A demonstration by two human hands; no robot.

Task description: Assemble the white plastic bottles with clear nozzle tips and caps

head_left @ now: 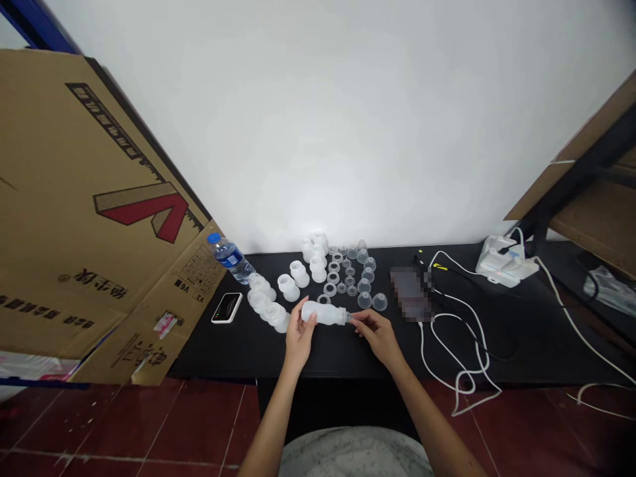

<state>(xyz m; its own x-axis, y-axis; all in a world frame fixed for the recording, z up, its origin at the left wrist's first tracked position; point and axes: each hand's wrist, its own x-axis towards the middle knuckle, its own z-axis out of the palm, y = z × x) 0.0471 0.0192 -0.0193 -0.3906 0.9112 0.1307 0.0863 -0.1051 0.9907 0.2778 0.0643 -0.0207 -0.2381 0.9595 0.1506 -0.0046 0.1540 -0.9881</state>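
Observation:
A white translucent plastic bottle [325, 313] lies sideways just above the black table [248, 348]. My left hand [301, 338] is closed round its base end. At the neck end my right hand [376, 331] pinches a small clear part [351, 318]; what that part is I cannot make out. Behind the hands lie several more white bottles [268, 306] in a row on the left, with several clear rings and caps [348, 275] to the right of them.
A phone [227, 307] and a blue-capped water bottle [229, 258] lie at the table's left, beside big cardboard boxes [84, 218]. A dark flat object [411, 293], white cables [457, 344] and a white power strip [504, 264] lie to the right. Red floor tiles lie below.

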